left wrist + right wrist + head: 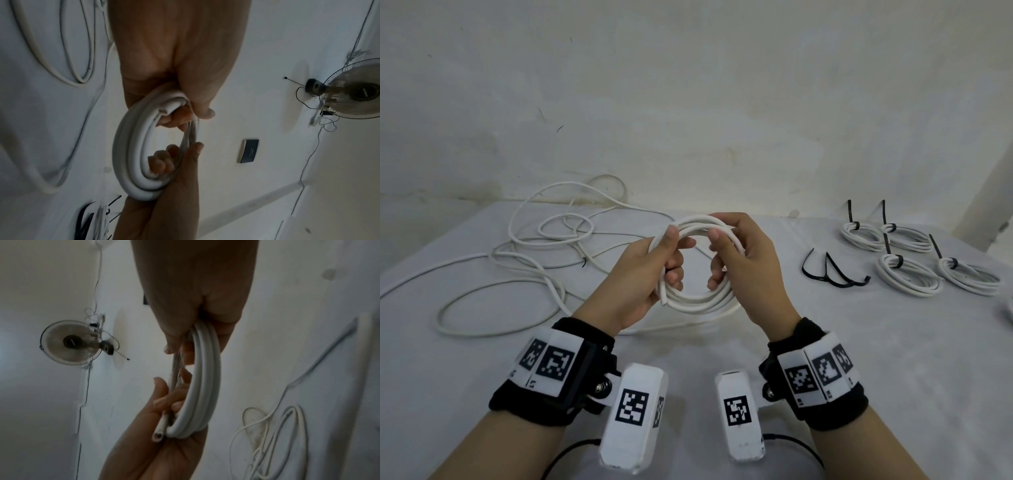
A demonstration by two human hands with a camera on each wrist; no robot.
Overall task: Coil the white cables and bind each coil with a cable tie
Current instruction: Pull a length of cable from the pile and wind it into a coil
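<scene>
Head view: table (722,359), loose cables (534,246) left, four bound coils (914,260) right. Coil (698,298) is held above the table, left hand (650,274) and right hand (746,260) each gripping a side. Advice: pin the cut end (158,435), keep turns stacked, fetch a black tie (832,274).

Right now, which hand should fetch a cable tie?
Right hand. The loose cable ties lie on the table to its right, and the left hand already grips the coil, cut end included, so it can hold alone.

Loose cables (530,246) left; 4 bound coils (914,260) right.
</scene>
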